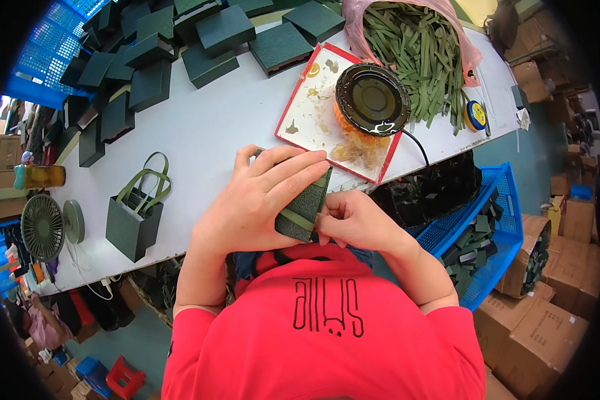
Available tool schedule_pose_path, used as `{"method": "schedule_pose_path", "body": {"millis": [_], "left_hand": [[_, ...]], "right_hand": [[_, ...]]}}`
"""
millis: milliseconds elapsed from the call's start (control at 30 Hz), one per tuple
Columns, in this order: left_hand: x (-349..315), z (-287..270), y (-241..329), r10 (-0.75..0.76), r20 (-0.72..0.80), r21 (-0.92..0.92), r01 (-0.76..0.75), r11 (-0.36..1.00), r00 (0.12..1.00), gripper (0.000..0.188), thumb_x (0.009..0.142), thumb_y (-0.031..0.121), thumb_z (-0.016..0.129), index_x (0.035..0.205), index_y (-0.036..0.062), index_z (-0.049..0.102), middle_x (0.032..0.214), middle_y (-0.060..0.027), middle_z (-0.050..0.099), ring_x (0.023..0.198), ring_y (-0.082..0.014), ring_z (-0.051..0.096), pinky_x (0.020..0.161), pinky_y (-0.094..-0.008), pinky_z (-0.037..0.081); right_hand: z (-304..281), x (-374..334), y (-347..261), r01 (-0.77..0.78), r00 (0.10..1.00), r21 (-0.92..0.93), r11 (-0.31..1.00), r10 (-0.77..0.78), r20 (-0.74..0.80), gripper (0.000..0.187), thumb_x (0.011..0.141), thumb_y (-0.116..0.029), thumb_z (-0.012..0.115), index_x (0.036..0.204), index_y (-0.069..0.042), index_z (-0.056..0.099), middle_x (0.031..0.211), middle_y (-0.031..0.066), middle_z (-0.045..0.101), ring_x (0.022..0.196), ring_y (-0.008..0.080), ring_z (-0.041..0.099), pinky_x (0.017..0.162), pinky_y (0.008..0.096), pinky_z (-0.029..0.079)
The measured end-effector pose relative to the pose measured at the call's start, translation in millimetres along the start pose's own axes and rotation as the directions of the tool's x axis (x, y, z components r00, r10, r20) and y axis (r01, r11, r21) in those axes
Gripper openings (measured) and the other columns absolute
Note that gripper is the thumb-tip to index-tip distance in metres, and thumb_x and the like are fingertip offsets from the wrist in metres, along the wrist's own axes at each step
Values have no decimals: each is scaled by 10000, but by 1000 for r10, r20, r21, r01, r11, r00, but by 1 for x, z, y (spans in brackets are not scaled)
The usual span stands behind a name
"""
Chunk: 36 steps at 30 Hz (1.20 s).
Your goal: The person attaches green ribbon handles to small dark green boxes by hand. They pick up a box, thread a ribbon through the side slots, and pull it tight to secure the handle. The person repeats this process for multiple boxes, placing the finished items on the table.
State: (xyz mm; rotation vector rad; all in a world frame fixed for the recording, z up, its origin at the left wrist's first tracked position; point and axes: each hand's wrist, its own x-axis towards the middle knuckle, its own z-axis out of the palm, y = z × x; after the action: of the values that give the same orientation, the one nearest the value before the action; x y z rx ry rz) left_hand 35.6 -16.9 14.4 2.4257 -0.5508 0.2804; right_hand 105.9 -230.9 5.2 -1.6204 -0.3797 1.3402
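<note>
My left hand (260, 193) is wrapped over a small dark green box (307, 203) with a textured surface, held near my body at the table's front edge. A flat olive-green ribbon (299, 219) runs across the box's face. Against the box's right side, my right hand (357, 217) is closed, thumb and forefinger pinched together; what sits between the fingertips is hidden. To the left stands a finished-looking dark green box (133, 227) with two olive ribbon handles (155, 175) looping up from it.
Beyond my hands, a round black pot (373, 100) rests on a red-edged, glue-stained board (307, 113). A pink bag (470, 50) spills olive ribbon strips (413, 53). Dark green boxes (227, 30) crowd the far left. A small fan (43, 227) and a blue crate (510, 220) flank the table.
</note>
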Motion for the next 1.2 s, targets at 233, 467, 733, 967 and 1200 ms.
{"method": "schedule_pose_path", "body": {"millis": [233,467,733,967,1200], "left_hand": [[-3,-4,-9,-43,-101,-22,41,999,994,878,587,323,888,1365,105,544,1411,-56,566,1235,-270,537,985,-486,341],[2,-4,-4,-24,-105,-12,23,1000,994,870,581,326,893,1350,95,559,1397,-59,574,1229,-269,540,988,-469,342],[0,3,-5,-54,-101,42,59,997,993,872,585,305,885,1358,83,547,1406,-69,568,1240,-275,535,992,-473,347],[2,-2,-11,-69,-285,77,95,993,956,1002,532,307,925,1389,7,503,1412,-191,550,1258,-373,530,1043,-459,372],[9,14,2,-39,-289,-32,31,999,956,927,567,359,911,1348,30,537,1384,-150,575,1221,-343,549,984,-451,382]], "right_hand": [[-3,-4,4,213,977,273,938,-201,-70,274,1028,-218,581,1055,39,672,918,67,710,777,108,669,738,243,543],[9,0,3,207,962,16,978,-200,-187,290,991,-221,613,879,36,689,757,70,689,700,94,643,651,265,511],[3,6,3,183,967,-66,981,-191,-170,265,944,-199,663,840,44,670,755,101,694,706,154,652,657,299,501],[3,-36,26,441,889,81,894,-422,-176,279,1030,-188,524,1033,26,702,898,96,703,676,127,623,666,257,500],[24,-13,38,385,922,738,554,-185,-341,370,1036,-239,574,1329,-14,583,1085,80,714,712,90,637,607,229,503]]}}
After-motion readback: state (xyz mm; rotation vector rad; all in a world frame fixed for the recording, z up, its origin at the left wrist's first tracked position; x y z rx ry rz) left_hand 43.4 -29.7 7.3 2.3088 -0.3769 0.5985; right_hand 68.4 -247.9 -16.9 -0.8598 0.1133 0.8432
